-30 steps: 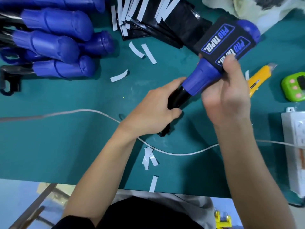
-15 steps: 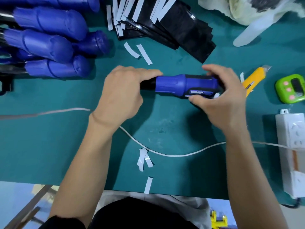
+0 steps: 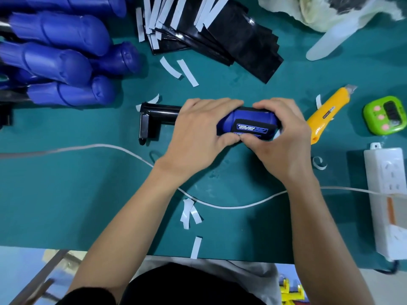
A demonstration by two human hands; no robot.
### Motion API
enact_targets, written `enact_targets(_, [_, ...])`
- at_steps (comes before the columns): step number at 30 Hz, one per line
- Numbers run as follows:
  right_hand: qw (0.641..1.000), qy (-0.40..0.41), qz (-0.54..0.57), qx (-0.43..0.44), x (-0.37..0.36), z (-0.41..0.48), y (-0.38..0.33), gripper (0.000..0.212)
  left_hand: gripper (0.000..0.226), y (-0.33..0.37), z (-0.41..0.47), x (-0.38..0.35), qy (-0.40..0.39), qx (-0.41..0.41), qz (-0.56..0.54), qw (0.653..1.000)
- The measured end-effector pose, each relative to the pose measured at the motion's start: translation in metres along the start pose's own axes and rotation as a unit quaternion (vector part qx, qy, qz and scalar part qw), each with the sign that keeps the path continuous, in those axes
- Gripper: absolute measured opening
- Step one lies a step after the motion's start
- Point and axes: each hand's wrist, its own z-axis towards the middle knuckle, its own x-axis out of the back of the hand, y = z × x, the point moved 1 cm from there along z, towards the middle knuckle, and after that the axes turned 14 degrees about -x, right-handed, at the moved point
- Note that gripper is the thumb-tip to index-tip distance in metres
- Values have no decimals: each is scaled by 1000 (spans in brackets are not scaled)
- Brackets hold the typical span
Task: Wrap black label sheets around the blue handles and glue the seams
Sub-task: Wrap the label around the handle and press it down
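Two hands, left hand (image 3: pixel 198 130) and right hand (image 3: pixel 280 139) gripping labelled blue handle (image 3: pixel 228 123), bare mat (image 3: pixel 66 194) nearside

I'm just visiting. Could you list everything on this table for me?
Handle with black label: one, blue, centre.
Spare handles: several, blue, piled top left.
Label sheets: a stack, black, top centre.
Paper strips: many, white, scattered.
Knife: one, yellow, right of centre.
Timer: one, green, far right.
Power strip: one, white, right edge.
Cable: one, white, across the table.
Table: one, teal.
Left hand: grips the handle.
Right hand: grips its labelled end.
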Motion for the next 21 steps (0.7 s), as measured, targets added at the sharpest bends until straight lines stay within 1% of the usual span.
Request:
enact_targets(4, [999, -3, 9, 40, 5, -2, 1, 42, 60, -1, -5, -8, 19, -19, 21, 999])
enact_targets(7, [998, -11, -10, 69, 6, -2, 1, 36, 57, -5, -7, -12, 38, -46, 30, 998])
enact_targets(11, [997, -17, -19, 77, 5, 0, 0, 37, 51, -10, -12, -19, 98, -57, 25, 993])
enact_targets(15, [998, 7, -25, 53, 5, -1, 1, 44, 47, -12, -15, -25, 142, -56, 19, 988])
enact_targets(21, [999, 46, -4, -15, 5, -6, 7, 46, 48, -12, -13, -25, 148, -35, 11, 988])
